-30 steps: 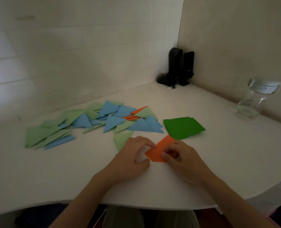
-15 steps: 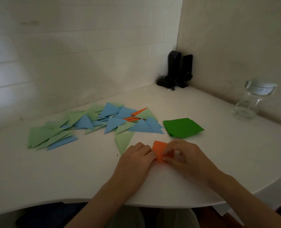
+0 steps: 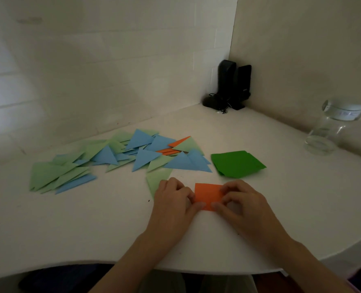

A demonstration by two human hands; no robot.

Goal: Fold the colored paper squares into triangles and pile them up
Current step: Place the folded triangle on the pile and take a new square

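Observation:
An orange paper square (image 3: 207,194) lies on the white table (image 3: 90,225) near the front edge, between both hands. My left hand (image 3: 173,199) pinches its left edge with curled fingers. My right hand (image 3: 242,200) pinches its right edge the same way. Behind them a spread of folded triangles (image 3: 120,157), light green, blue and a few orange, stretches to the left. A stack of dark green squares (image 3: 236,163) sits just behind my right hand. One light green triangle (image 3: 156,180) lies partly under my left hand.
A clear glass jar (image 3: 332,130) with a white lid stands at the right by the wall. Two black speakers (image 3: 233,85) with cables fill the far corner. The table's curved front edge runs just below my wrists.
The orange paper has turned from a slanted lie to nearly square-on. Both hands have shifted to hold its left and right edges, with more of the sheet showing between them.

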